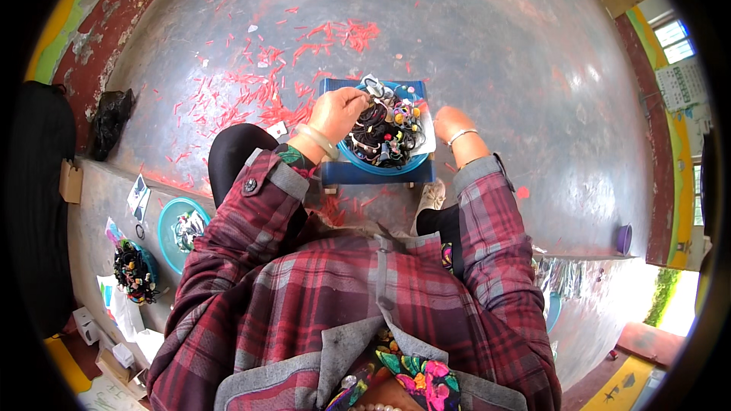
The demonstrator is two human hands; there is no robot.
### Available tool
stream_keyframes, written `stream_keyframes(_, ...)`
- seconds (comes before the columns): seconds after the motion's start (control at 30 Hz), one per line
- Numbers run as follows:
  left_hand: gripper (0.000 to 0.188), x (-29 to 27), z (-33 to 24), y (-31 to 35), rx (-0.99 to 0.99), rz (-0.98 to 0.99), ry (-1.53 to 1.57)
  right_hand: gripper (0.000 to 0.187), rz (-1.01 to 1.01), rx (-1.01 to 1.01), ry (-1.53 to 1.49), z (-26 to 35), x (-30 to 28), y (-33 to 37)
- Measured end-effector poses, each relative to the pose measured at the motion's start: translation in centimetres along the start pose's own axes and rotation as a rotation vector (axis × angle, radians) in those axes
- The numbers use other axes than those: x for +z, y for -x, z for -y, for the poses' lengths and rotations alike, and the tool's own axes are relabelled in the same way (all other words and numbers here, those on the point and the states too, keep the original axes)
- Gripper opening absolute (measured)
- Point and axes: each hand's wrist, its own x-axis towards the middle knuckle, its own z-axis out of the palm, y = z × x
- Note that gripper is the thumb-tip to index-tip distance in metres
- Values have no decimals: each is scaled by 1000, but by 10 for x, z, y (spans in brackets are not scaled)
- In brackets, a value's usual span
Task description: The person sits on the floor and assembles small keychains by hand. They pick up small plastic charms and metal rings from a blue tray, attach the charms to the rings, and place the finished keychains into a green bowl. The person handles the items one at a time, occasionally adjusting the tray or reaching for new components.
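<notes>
Hair ties (390, 135) heaped in a blue basin (381, 170) on our stool (339, 176).
Our left hand (339, 114) curls at the heap's edge, our right hand (455, 125) beside the basin; we cannot tell how closed either is, or on what.

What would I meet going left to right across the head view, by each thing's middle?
Black plastic bag → turquoise basin on the left → left hand → pile of dark bands → right hand → purple container.
</notes>
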Motion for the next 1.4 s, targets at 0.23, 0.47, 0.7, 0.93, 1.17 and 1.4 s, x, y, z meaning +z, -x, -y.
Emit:
stream_keyframes(0.23,21,-1,-9,2,-27,65,2,24,21,-47,-677,-9,-58,24)
stream_keyframes(0.47,29,-8,-39,10,-326,233,682,24,257,-262,-1385,32,-71,62)
stream_keyframes(0.7,24,-8,-35,7,-395,261,794,26,390,-293,-1424,55,-53,62)
stream_keyframes(0.93,19,-6,-30,7,-425,260,721,21,372,-296,-1477,59,-54,62)
stream_keyframes(1.17,19,-4,-36,10,-386,257,724,18,357,-272,-1565,63,-52,62)
stream_keyframes(1.4,17,-7,-51,14,-397,291,784,13,198,-299,-1604,67,-52,63)
